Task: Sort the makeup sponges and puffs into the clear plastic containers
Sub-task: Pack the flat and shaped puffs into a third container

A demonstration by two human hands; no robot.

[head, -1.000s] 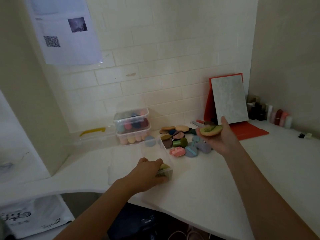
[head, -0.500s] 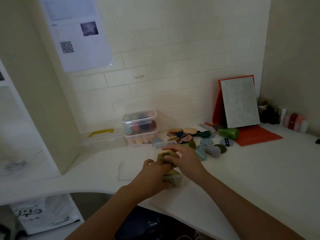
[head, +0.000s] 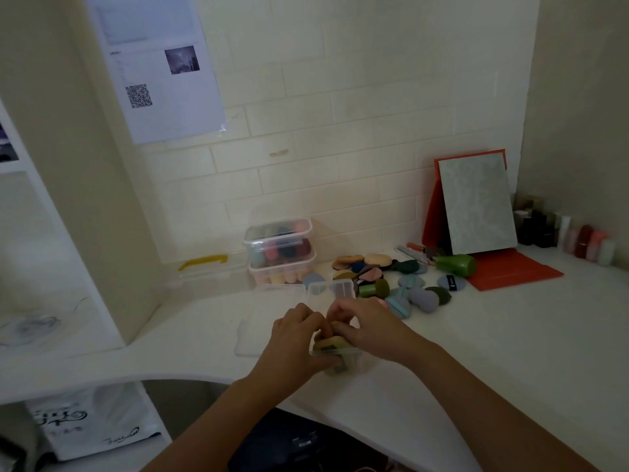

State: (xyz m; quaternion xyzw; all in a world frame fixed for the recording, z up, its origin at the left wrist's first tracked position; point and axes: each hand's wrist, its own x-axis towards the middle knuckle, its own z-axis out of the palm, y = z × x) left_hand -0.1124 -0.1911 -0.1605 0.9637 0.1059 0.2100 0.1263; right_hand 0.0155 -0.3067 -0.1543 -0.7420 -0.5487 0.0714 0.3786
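A small clear plastic container (head: 335,288) stands open on the white desk in front of me, with green puffs (head: 331,344) at its near end. My left hand (head: 296,338) grips that near end, thumb on the front wall. My right hand (head: 364,327) curls over a green puff from the right and holds it down inside the container. The fingertips of both hands meet above the puffs. Behind the container lies a pile of loose sponges and puffs (head: 381,277) in orange, pink, blue, grey and green.
The container's clear lid (head: 263,323) lies flat to its left. Two closed clear boxes (head: 279,248) full of sponges are stacked by the wall, beside a yellow-handled box (head: 204,267). At the right are a green bottle (head: 456,264), a red-backed mirror (head: 476,206) and small cosmetics (head: 578,240).
My right hand brought the green puff from above the pile down into the container and now holds it there. My left hand stayed on the container.
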